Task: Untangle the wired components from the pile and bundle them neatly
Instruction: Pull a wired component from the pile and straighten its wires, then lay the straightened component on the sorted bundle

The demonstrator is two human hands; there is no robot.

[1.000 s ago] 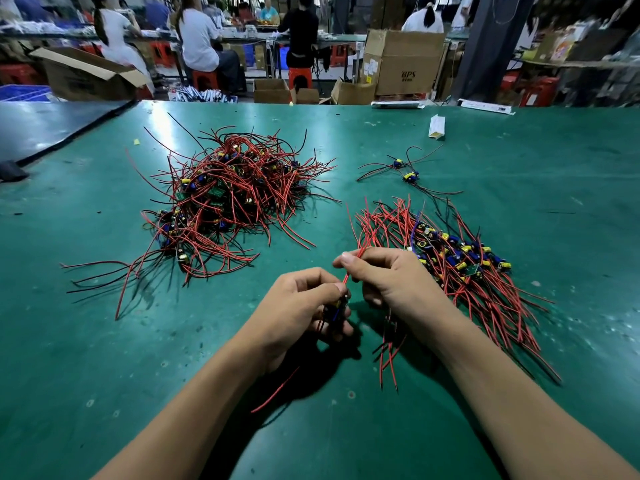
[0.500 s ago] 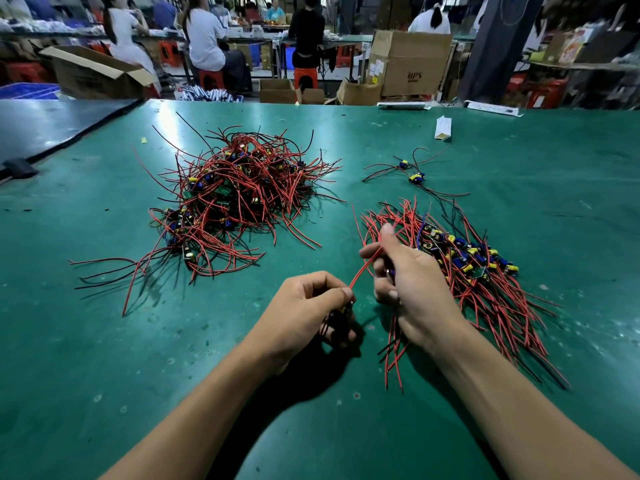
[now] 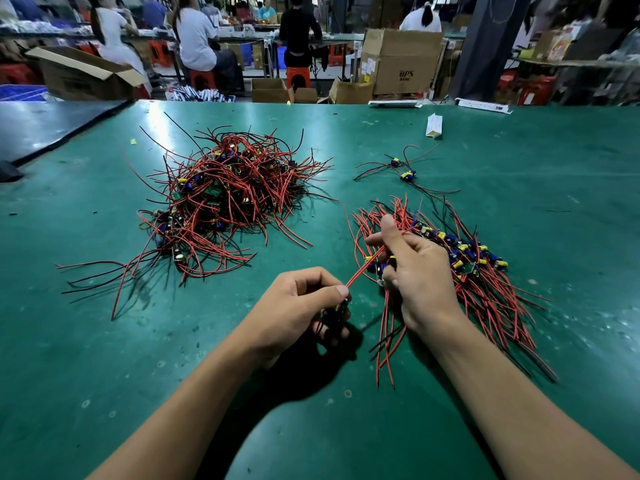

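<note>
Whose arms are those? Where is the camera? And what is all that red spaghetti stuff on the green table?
There is no machine here. These are a person's two bare hands. The camera sits on the person's head and looks forward and down, so you see the arms as if they were your own.

The left hand grips a small dark part. A red wire runs from it up to the right hand, which pinches it.

On the green table lie three groups. On the left is a big tangled pile of red and black wires with little electronic parts. On the right is a tidier bunch, partly under the right hand. Farther back are two loose parts with their wires. A small white box lies beyond them.
</note>
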